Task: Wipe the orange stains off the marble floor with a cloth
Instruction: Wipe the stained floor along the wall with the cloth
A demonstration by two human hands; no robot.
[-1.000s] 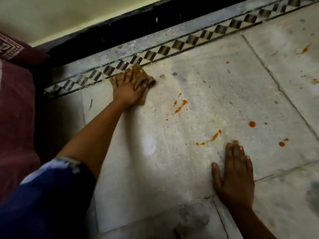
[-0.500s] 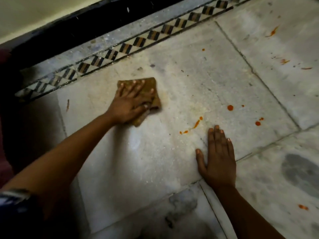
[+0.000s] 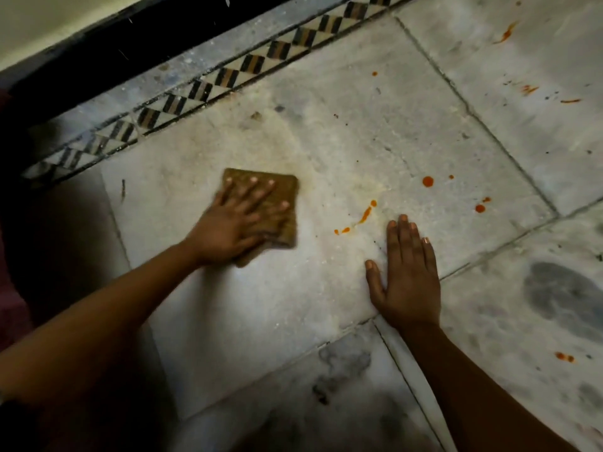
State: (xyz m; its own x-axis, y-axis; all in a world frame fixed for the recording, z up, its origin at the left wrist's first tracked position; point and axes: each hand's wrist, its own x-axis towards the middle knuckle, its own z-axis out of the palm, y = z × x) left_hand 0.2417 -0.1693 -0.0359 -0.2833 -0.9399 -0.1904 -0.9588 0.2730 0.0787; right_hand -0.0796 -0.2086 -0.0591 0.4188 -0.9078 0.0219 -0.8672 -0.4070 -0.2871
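Two hands flat, left hand [image 3: 235, 223] motion-blurred on cloth [image 3: 280, 187], stains [image 3: 365, 215] beside right hand [image 3: 408, 275]

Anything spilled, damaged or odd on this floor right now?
Yes. Orange stains are spattered on the marble floor: a streak between the cloth and the right hand, round drops beyond, more on neighbouring slabs. No damage stands out.

A single head-worn wide-angle camera is looking steeply down and forward at the marble floor [image 3: 375, 141] from close above, taking in both forearms reaching in from the bottom edge and the patterned border strip [image 3: 228, 76] running across the top.
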